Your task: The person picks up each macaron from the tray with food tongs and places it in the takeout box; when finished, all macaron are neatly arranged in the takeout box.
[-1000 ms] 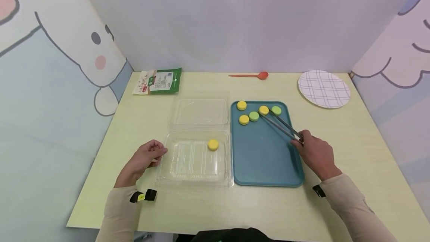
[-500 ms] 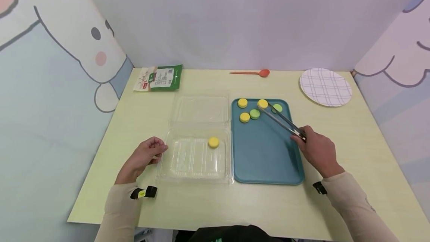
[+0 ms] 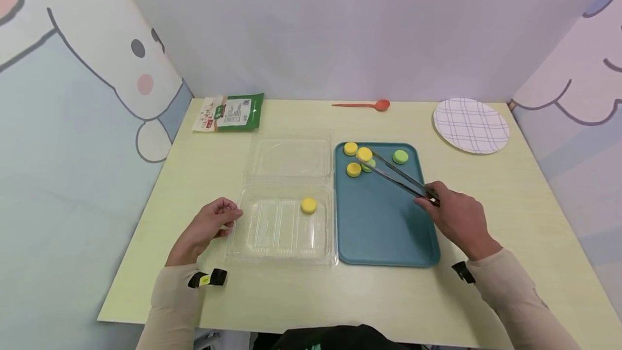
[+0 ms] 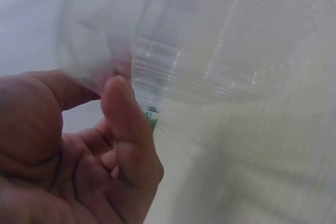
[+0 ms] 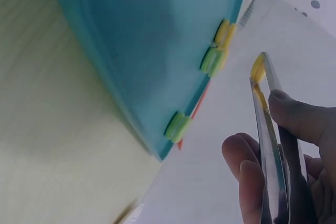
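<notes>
In the head view my right hand [image 3: 459, 220] grips metal tongs [image 3: 399, 181]. Their tips hold a yellow macaron [image 3: 364, 153] above the blue tray [image 3: 386, 231]; the right wrist view shows that macaron [image 5: 257, 68] raised between the tips. Two yellow macarons lie in the tray's far left corner, beside a partly covered green macaron [image 3: 370, 166]. Another green macaron [image 3: 400, 156] sits at the far right. My left hand [image 3: 209, 226] pinches the left rim of a clear plastic container [image 3: 282, 236], its thumb [image 4: 123, 114] on the plastic. One yellow macaron [image 3: 308, 205] is inside.
The container's lid [image 3: 291, 158] lies folded back toward the wall. Along the table's far edge are a green and white packet [image 3: 233, 113], a red spoon [image 3: 374, 105] and a checked plate [image 3: 471, 126]. Walls border the table behind and at both sides.
The tongs have lifted a yellow macaron from between the green ones and carried it left, over the nearer green macaron. My left hand has stayed at the container's rim.
</notes>
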Available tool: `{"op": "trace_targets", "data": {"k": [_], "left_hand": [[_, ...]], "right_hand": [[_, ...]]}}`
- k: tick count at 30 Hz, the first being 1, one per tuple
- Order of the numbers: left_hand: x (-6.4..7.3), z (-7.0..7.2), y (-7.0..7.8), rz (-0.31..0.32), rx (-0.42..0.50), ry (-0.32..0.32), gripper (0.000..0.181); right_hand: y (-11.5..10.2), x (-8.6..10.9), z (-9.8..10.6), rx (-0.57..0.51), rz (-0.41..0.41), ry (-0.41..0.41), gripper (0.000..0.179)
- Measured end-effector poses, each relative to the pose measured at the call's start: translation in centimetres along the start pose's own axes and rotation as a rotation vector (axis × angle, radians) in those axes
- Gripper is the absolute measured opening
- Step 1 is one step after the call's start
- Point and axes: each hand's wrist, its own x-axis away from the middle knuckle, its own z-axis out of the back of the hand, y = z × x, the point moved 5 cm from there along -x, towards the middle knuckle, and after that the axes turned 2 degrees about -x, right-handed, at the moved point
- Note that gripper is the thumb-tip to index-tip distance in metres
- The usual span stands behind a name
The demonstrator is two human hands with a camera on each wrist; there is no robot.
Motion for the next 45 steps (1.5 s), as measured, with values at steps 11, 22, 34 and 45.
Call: {"op": "trace_targets", "data": {"k": [11, 22, 34, 45], "left_hand": [[0.3, 0.1, -0.3, 0.005, -0.006, 0.011, 0.022], [0.6, 0.0, -0.4, 0.014, 0.008, 0.011, 0.020], [0.2, 0.2, 0.0, -0.001, -0.010, 0.014, 0.020], [0.2, 0.1, 0.1, 0.012, -0.003, 0.025, 0.021]], "right_hand": [[-1.5, 0.6, 0.3, 0.024, 0.174, 0.062, 0.038], [-4.8, 0.5, 1.2, 0.046, 0.337, 0.097, 0.076], [-7.1, -0.1, 1.1, 0.031, 0.496, 0.055, 0.059], [-10.9, -1.1, 0.7, 0.206, 0.697, 0.060, 0.040]]}}
